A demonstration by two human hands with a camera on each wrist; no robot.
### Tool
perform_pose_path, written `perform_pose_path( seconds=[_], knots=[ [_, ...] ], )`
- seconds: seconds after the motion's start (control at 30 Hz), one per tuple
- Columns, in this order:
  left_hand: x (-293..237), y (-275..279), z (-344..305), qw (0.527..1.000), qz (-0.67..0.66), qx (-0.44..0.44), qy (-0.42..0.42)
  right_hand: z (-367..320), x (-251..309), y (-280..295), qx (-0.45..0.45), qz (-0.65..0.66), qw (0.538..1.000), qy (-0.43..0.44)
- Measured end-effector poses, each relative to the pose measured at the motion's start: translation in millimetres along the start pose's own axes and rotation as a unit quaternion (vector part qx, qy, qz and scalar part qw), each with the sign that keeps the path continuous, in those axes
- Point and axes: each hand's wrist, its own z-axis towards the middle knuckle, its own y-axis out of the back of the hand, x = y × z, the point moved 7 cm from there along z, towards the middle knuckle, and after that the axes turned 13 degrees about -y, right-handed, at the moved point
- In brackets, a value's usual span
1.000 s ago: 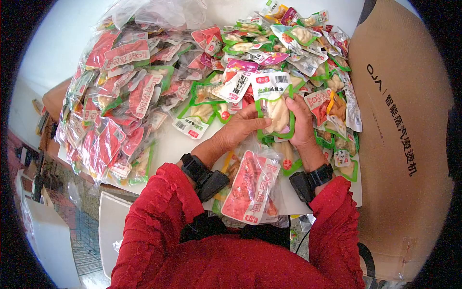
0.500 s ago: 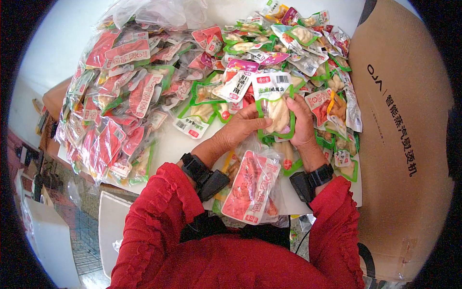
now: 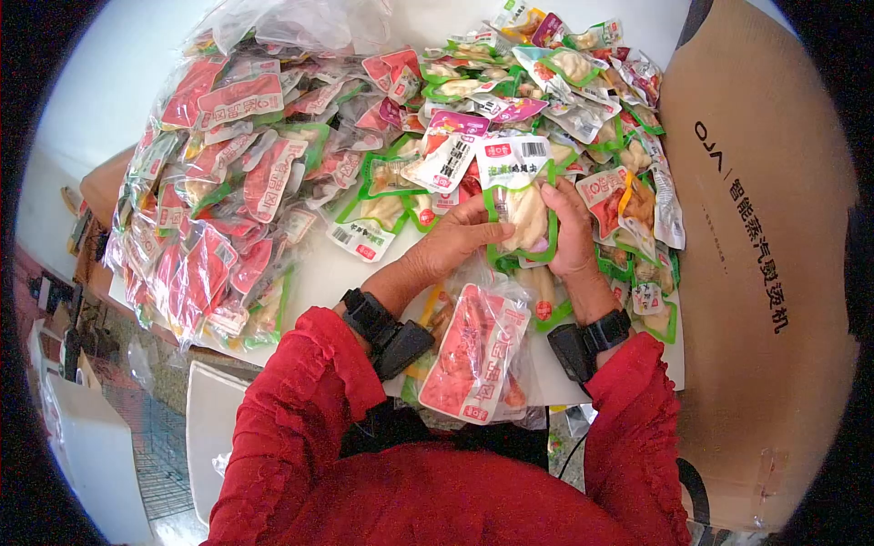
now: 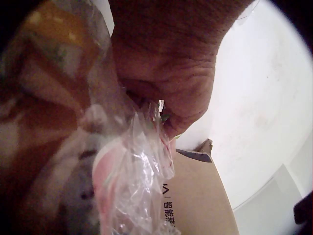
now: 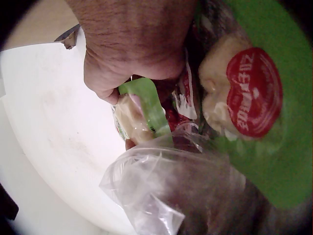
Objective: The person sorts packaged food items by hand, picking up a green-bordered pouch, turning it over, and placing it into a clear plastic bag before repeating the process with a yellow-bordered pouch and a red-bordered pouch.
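Note:
A green-edged snack packet [image 3: 524,211] with a white top and barcode is held up between both hands over the pile. My left hand [image 3: 453,244] pinches its lower left edge, the thumb across the front. On the other side my right hand [image 3: 572,233] grips its right edge with thumb and fingers. Pale pieces show through the packet's window, also seen beside the hand in the right wrist view. Below the wrists lies a clear plastic bag with a red-and-white packet [image 3: 475,355] on top. In the left wrist view this crinkled clear bag [image 4: 142,181] hides the fingertips.
On the left rises a large heap of bagged red packets [image 3: 264,182]. Loose mixed packets [image 3: 569,68] pile up at the back right. A tall cardboard box [image 3: 756,273] stands along the right side. The white table [image 3: 309,291] shows between the heaps.

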Motion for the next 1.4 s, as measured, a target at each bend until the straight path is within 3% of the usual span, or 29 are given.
perform_pose_path(
  seconds=[0.67, 0.87, 0.97, 1.0, 1.07, 1.17, 1.27, 1.33, 1.4],
  knots=[
    [-1, 0, 0, 1.000, 0.010, 0.002, -0.007, -1, 1, -2, 0.005, 0.023, 1.000, -0.001],
    [-8, 9, 3, 0.996, -0.024, -0.070, -0.043, -7, 12, -13, -0.007, -0.034, 0.998, 0.051],
    [-7, 20, 2, 0.991, 0.002, -0.123, -0.044, -9, 13, -18, -0.018, -0.149, 0.985, 0.084],
    [-9, 21, 2, 0.990, 0.024, -0.125, -0.067, -14, 19, -25, -0.046, -0.281, 0.944, 0.164],
    [-11, 24, 2, 0.987, 0.046, -0.129, -0.090, -25, 29, -42, -0.061, -0.501, 0.813, 0.291],
    [-10, 28, 2, 0.982, 0.101, -0.134, -0.084, -23, 24, -43, -0.054, -0.499, 0.816, 0.286],
    [-21, 14, 3, 0.987, 0.067, -0.103, -0.107, -24, 23, -51, -0.023, -0.528, 0.796, 0.296],
    [-21, 12, 6, 0.983, -0.072, -0.114, -0.128, -28, 26, -55, -0.003, -0.520, 0.801, 0.297],
    [-25, 13, 8, 0.985, -0.062, -0.069, -0.142, -30, 25, -59, 0.016, -0.511, 0.806, 0.297]
  ],
)
